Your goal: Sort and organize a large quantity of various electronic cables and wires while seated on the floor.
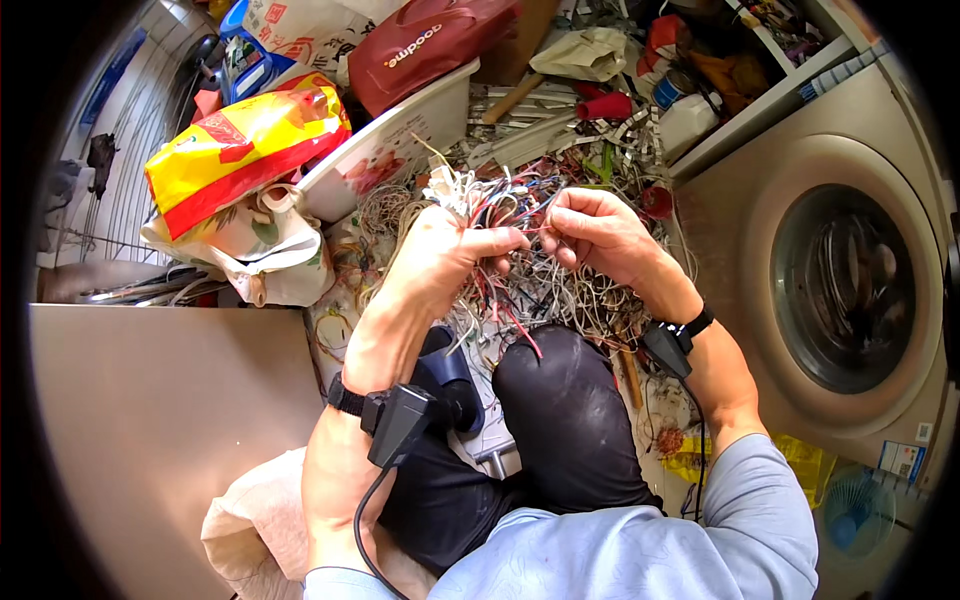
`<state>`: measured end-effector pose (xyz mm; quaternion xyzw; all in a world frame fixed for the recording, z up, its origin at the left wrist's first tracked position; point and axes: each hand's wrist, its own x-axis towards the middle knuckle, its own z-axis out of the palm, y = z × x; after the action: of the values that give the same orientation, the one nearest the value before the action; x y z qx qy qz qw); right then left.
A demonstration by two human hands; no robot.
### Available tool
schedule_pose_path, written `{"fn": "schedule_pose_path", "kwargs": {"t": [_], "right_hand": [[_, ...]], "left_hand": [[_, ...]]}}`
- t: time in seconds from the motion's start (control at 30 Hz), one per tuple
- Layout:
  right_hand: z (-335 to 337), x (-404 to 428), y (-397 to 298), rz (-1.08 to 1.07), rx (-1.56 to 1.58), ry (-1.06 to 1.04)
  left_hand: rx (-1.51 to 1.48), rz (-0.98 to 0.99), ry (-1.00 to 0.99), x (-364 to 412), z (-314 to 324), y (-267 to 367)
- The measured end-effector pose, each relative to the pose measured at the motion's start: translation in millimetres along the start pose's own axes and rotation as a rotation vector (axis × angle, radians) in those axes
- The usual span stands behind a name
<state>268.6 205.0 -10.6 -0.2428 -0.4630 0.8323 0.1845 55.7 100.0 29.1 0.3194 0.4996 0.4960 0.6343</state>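
Observation:
My left hand (457, 251) is closed around a bundle of mixed electrical wires (480, 196), with white, red, blue and dark strands fanning out above the fist. More strands hang below it, including a red wire (519, 326) that reaches my knee. My right hand (592, 229) pinches a thin red wire (535, 229) between thumb and fingers, just right of the bundle. That wire spans the short gap between both hands. Behind and beneath them spreads a tangled heap of loose wires (577, 307) on the floor.
A front-loading washing machine (757, 300) stands at the right. At the left are a white plastic tub (390, 142), a yellow-and-red bag (247, 150) and a flat beige panel (165, 420). A wooden handle (630, 379) lies near my right knee. A small fan (859, 510) sits lower right.

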Motion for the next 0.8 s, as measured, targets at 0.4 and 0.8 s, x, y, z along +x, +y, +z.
{"fn": "schedule_pose_path", "kwargs": {"t": [0.4, 0.8], "right_hand": [[-16, -38, -3, -0.255, -0.074, 0.255], [-83, -211, 50, -0.062, -0.085, 0.597]], "left_hand": [[0.049, 0.070, 0.067, -2, 0, -4], [-0.047, -0.046, 0.108, 6, -39, 12]]}}
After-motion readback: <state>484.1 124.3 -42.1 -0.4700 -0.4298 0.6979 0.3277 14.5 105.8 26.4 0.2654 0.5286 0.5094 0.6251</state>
